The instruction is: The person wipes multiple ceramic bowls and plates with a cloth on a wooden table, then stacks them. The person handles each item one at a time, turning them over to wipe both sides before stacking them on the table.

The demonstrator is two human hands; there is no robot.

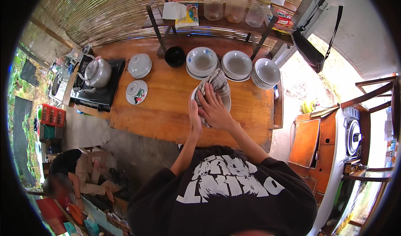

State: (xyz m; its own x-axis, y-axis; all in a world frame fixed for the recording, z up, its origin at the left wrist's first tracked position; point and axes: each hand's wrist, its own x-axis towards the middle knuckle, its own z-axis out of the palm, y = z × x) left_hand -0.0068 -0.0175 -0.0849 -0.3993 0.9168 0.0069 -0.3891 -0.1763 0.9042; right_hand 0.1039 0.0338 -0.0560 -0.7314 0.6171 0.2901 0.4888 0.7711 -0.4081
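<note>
My right hand (214, 108) presses a striped cloth (221, 83) against a white plate or bowl (228, 102) on the wooden table (166, 120). At the left rim of that dish, my left hand (195, 115) holds on with its fingers pointing up. Behind are stacks of white dishes: one with blue flowers (202, 60) at the left, a plain one (236, 65) in the middle and another (267, 74) at the right. A black bowl (174, 57) stands beside them. Further left lie an upturned white bowl (139, 66) and an upturned bowl on a floral saucer (137, 92).
A metal kettle (97, 73) sits on a black gas stove (116, 79) at the left. Behind the dishes rises a shelf (200, 21) with plastic jars (214, 4). Another person (65, 164) sits low at the lower left. A wooden cabinet (305, 142) stands at the right.
</note>
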